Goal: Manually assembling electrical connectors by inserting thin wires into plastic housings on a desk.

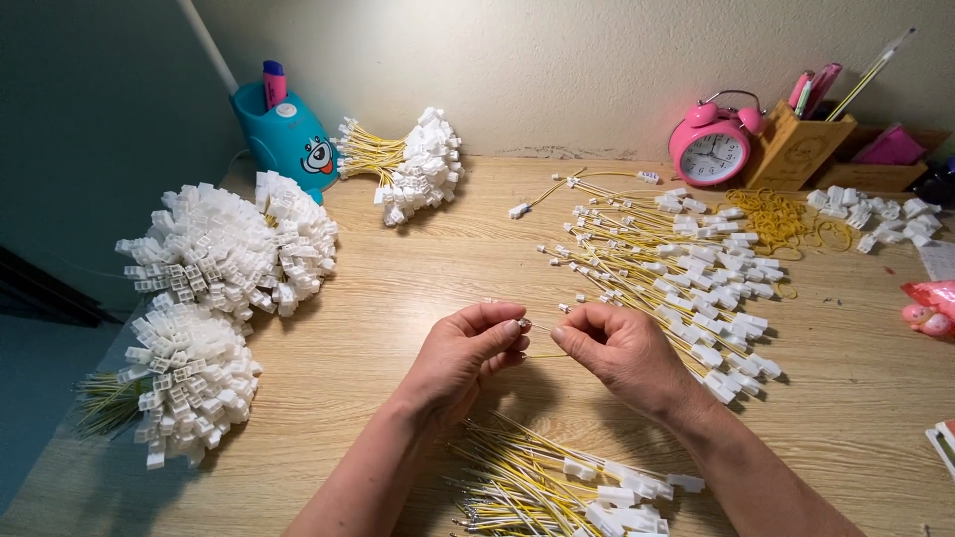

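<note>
I see warm, even light from above, soft shadows under my hands (542,353) toward the lower frame, dim teal wall (90,129) upper left, wide-angle bending at edges, centre sharp, lower corners slightly soft

Pink alarm clock (710,147), teal pen holder (286,134), wooden organizer (796,149).

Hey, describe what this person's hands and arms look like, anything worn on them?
Both forearms come up from the bottom edge, bare with no sleeves showing. The left hand and right hand wear no gloves. No rings, watch or bracelet can be seen on the fingers or wrists. The nails look short and without coloured polish, though they are too small to tell for sure.
</note>
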